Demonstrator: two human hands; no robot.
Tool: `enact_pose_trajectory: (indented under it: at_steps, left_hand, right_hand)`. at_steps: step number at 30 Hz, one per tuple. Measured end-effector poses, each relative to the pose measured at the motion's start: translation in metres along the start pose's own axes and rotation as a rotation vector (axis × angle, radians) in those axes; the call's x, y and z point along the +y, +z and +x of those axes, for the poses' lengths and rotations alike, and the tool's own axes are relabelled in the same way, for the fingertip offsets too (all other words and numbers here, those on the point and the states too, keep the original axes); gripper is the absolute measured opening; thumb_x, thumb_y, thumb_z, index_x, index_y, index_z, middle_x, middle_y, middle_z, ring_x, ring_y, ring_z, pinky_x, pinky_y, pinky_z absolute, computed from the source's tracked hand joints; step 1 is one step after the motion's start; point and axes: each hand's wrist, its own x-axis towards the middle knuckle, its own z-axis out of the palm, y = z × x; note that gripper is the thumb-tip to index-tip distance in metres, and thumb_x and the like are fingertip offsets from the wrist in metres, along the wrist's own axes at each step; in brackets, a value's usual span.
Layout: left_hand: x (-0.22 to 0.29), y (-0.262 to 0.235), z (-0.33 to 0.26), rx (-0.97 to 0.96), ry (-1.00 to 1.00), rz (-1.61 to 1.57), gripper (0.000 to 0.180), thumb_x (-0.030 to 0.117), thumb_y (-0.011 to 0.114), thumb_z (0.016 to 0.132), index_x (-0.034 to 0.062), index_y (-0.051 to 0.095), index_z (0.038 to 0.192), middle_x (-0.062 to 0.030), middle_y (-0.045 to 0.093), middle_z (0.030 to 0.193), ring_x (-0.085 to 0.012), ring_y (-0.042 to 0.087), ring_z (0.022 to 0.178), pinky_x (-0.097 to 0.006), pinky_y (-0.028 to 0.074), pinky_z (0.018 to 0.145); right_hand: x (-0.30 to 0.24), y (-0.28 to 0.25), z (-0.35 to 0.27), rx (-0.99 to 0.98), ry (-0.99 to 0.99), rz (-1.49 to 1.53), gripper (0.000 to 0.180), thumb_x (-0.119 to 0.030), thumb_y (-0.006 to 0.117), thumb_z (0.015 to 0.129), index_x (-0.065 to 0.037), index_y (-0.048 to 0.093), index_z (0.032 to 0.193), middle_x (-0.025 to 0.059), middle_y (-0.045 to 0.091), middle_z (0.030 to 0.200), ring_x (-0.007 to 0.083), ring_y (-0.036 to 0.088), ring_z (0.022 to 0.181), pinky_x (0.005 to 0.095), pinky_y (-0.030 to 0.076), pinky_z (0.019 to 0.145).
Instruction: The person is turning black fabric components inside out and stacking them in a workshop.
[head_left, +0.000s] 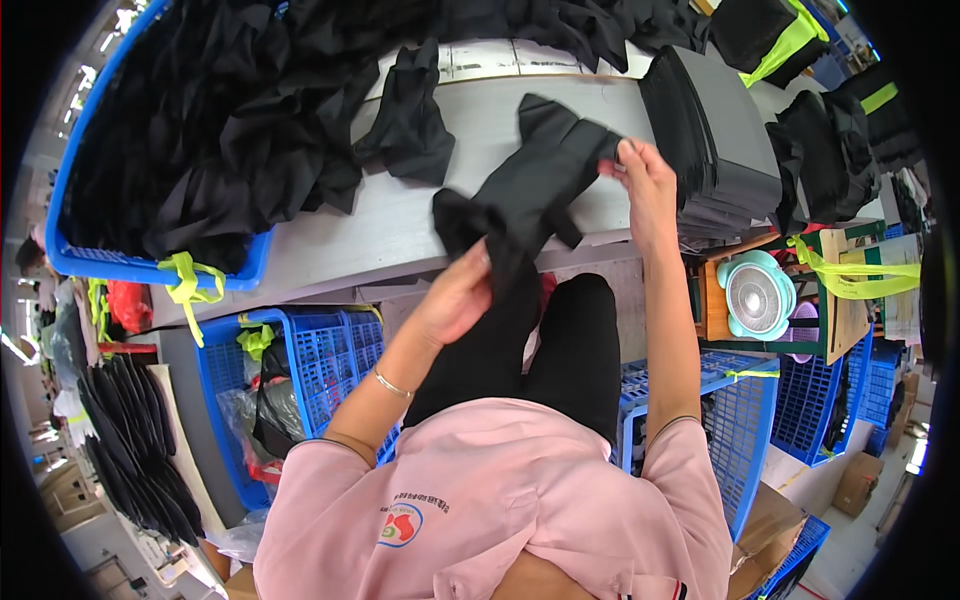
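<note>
Over the near edge of the table I hold up a black fabric piece (pixel 535 175), folded and partly crumpled, with a short strap-like end hanging down. My left hand (pixel 462 295) is closed on its lower left part. Up at the right, my right hand (pixel 642 175) pinches the opposite corner between thumb and fingers. Another black fabric piece (pixel 410 130) lies on the table to the left of it. Beside my right hand stands a thick stack of flat black panels (pixel 700 140).
A blue crate (pixel 60 235) heaped with black fabric fills the table's left side. More blue crates (pixel 330 365) flank my legs. A small turquoise fan (pixel 757 295) sits at the right below the table. Yellow-green strips (pixel 860 275) hang nearby.
</note>
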Motion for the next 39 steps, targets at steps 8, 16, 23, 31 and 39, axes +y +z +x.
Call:
enact_pose_trajectory:
  at_steps: [8, 16, 23, 31, 39]
  left_hand:
    - [0.024, 0.002, 0.0, 0.198, 0.009, 0.436, 0.041, 0.018, 0.058, 0.101, -0.0035, 0.053, 0.135, -0.0166, 0.063, 0.128, -0.024, 0.058, 0.124, -0.036, 0.045, 0.106]
    - [0.041, 0.0, 0.097, 0.282, 0.214, 0.436, 0.041, 0.021, 0.058, 0.101, -0.0008, 0.054, 0.136, -0.0087, 0.063, 0.122, -0.015, 0.056, 0.116, -0.033, 0.047, 0.101]
    - [0.039, 0.019, 0.098, 0.14, 0.148, 0.57, 0.03, 0.014, 0.069, 0.093, 0.0016, 0.066, 0.12, -0.002, 0.067, 0.106, -0.0099, 0.062, 0.098, -0.025, 0.049, 0.084]
    - [0.042, 0.042, 0.121, -0.143, -0.091, 0.671, 0.024, 0.006, 0.078, 0.083, 0.0046, 0.068, 0.105, 0.0055, 0.059, 0.086, -0.003, 0.055, 0.081, -0.019, 0.046, 0.076]
    - [0.059, 0.067, 0.105, -0.253, -0.087, 0.808, 0.021, 0.005, 0.08, 0.081, 0.0042, 0.067, 0.097, 0.0054, 0.059, 0.081, -0.0019, 0.052, 0.072, -0.018, 0.045, 0.068]
  right_hand:
    - [0.002, 0.001, -0.006, 0.316, -0.467, -0.628, 0.018, -0.013, 0.063, 0.097, -0.001, 0.066, 0.11, 0.0081, 0.065, 0.101, 0.014, 0.063, 0.074, 0.0272, 0.05, 0.068]
    - [0.032, 0.06, -0.055, -0.017, -0.276, -0.462, 0.02, -0.011, 0.076, 0.085, 0.0, 0.069, 0.1, 0.0063, 0.067, 0.087, 0.0104, 0.06, 0.071, 0.0254, 0.048, 0.067]
    - [0.053, 0.035, -0.047, 0.036, -0.103, -0.509, 0.019, -0.013, 0.075, 0.083, 0.001, 0.067, 0.094, 0.0074, 0.067, 0.079, 0.0119, 0.058, 0.062, 0.0276, 0.046, 0.059]
    - [0.06, 0.028, -0.05, 0.065, -0.114, -0.573, 0.017, -0.008, 0.067, 0.081, 0.003, 0.064, 0.092, 0.0121, 0.067, 0.082, 0.0229, 0.064, 0.071, 0.0341, 0.047, 0.063]
    - [0.049, 0.031, -0.056, 0.08, -0.262, -0.573, 0.021, -0.005, 0.066, 0.076, 0.005, 0.062, 0.093, 0.0196, 0.065, 0.089, 0.0358, 0.061, 0.088, 0.0404, 0.05, 0.076]
